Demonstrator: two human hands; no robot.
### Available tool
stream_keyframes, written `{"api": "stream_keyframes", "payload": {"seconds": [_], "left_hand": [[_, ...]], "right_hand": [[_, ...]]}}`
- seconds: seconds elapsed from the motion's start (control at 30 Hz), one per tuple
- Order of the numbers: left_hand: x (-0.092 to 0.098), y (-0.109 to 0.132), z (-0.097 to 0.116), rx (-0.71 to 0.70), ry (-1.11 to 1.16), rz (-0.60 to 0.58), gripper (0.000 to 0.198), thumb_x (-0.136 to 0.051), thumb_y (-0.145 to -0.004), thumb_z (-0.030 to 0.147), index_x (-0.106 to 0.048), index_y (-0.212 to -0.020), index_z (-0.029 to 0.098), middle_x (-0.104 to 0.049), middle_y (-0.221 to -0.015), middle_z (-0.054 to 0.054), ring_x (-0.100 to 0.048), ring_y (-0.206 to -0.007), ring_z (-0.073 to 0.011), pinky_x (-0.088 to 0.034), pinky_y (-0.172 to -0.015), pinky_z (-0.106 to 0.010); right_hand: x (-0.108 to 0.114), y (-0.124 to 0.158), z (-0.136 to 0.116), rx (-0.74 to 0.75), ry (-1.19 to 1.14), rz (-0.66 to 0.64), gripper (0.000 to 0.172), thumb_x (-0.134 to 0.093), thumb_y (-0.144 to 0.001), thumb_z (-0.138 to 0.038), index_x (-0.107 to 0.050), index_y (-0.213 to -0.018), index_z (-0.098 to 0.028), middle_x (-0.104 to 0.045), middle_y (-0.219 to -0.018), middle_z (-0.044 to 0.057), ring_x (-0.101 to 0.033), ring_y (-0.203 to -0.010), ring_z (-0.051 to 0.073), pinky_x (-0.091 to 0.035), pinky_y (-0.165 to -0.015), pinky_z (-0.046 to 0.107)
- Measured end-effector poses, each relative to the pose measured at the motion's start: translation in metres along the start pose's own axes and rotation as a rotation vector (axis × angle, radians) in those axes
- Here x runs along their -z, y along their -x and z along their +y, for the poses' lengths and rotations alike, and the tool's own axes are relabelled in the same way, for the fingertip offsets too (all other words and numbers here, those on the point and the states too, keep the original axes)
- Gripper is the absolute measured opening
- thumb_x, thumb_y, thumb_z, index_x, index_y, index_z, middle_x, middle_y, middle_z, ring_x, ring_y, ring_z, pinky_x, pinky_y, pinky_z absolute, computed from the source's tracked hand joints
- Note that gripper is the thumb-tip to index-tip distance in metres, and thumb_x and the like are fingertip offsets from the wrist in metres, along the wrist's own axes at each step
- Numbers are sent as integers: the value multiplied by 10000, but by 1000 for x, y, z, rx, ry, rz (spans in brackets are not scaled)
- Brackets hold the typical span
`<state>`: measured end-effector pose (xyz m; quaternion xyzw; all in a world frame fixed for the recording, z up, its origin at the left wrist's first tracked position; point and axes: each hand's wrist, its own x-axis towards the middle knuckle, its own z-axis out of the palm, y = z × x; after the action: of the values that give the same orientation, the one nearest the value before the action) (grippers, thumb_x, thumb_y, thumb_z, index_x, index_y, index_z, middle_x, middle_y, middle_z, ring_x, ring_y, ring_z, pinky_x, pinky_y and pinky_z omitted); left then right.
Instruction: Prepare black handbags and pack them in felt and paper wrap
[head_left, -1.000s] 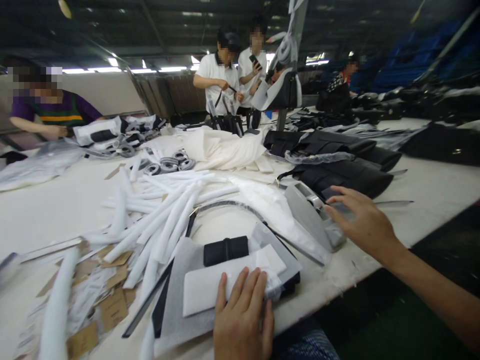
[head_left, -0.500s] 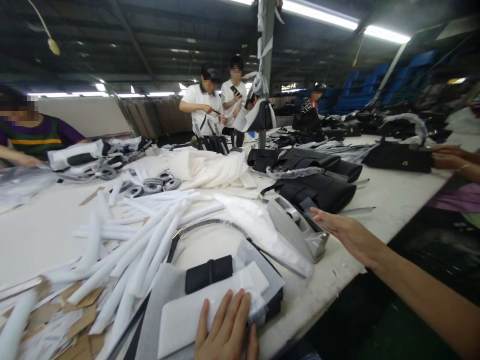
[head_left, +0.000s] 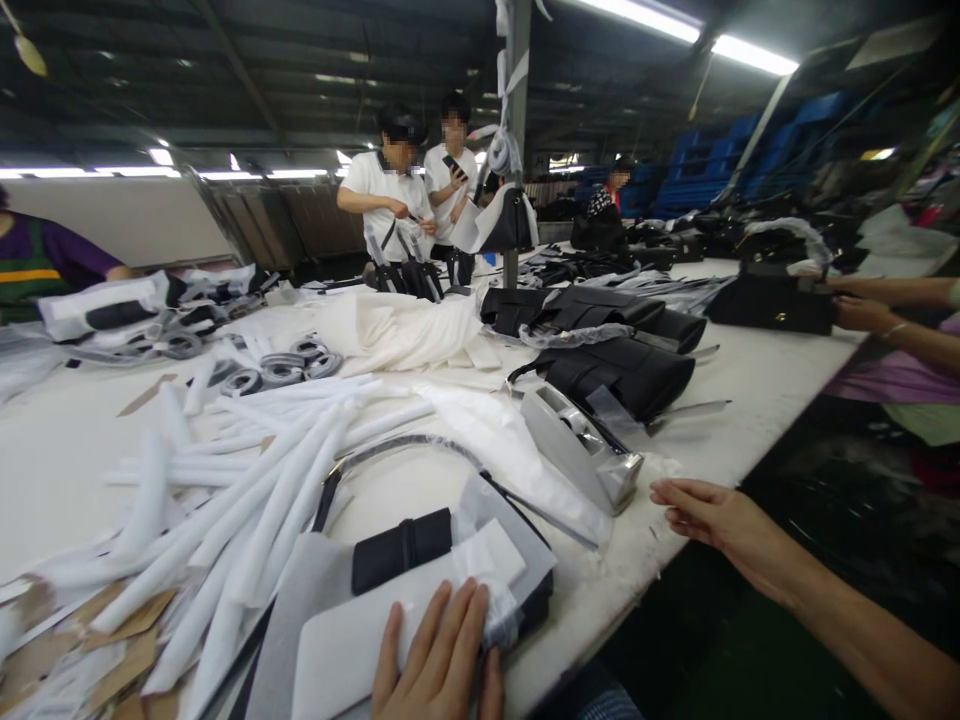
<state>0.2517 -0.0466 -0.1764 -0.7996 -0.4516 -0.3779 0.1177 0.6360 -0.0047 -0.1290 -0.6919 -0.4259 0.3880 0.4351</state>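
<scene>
My left hand (head_left: 435, 655) lies flat, fingers spread, on a white foam sheet (head_left: 337, 640) that covers part of a black handbag (head_left: 536, 605). A small dark flap with a band (head_left: 401, 550) shows above the foam, with thin grey wrapping paper (head_left: 281, 610) around it. The bag's strap (head_left: 409, 440), wrapped in clear film, arches behind. My right hand (head_left: 712, 520) hangs over the table edge with thumb and fingers pinched together; what they hold, if anything, I cannot make out. Just left of it stands a grey and metal tape dispenser (head_left: 577, 450).
White foam tubes (head_left: 255, 500) and cardboard pieces (head_left: 135, 650) cover the left side. Black bags (head_left: 615, 375) lie beyond the dispenser. A co-worker's hands (head_left: 862, 310) hold a black bag (head_left: 772, 300) at right. Other people stand across the table, near a post (head_left: 517, 130).
My right hand has drawn back toward me from the tape dispenser, and its fingers have closed from outstretched to a pinch. My left hand stays on the foam. The view has turned slightly right.
</scene>
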Motion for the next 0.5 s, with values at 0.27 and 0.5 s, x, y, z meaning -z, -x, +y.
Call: {"api": "stream_keyframes", "payload": {"seconds": [0.27,0.5], "left_hand": [[1,-3,5,29,18,22,359,-550,-946,184,-669,-1282,235,-727,-1233,19,-708,-1093,-194,-93,-1284,-387],[7,-7,19,155,109,21,355,-593,-955,288,-656,-1300,234,-714,-1266,1,-659,-1190,-213,-90,-1285,-412]], "right_hand": [[27,-11,-2,207,401,164,358,-769,-672,-579,-820,-840,-266,-786,-807,77,-716,-643,296,-602,-660,445],[-16,29,-96,1076,670,-415,197,-689,-879,-214,-760,-1005,-346,-788,-894,15,-750,-772,212,-589,-691,272]]}}
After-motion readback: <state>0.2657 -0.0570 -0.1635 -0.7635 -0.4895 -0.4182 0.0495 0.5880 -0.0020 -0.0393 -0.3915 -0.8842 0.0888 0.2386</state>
